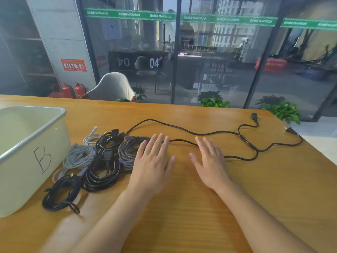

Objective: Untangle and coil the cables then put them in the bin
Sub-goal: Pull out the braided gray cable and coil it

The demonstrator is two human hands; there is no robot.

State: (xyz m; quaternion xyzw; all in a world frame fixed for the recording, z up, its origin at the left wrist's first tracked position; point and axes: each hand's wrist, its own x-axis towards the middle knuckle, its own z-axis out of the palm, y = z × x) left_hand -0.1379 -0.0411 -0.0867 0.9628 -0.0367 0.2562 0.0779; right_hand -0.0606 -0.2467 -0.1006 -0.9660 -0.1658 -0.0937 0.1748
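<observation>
This looks like an office or commercial workspace: a long wooden counter [200, 207] faces a dark-framed glass partition wall [218, 61] at twelve o'clock carrying a green branded strip [127, 14], with two red fire extinguishers [73, 90] at ten o'clock and green potted plants [214, 101] along the glass.

Bin [27, 143] left of cables [94, 161] (on table [182, 207]).

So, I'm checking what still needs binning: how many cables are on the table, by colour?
Black: 4, three coiled and one loose power cord
Grey: 1
White: 1
Dark braided purple-grey: 1
Total: 7
</observation>
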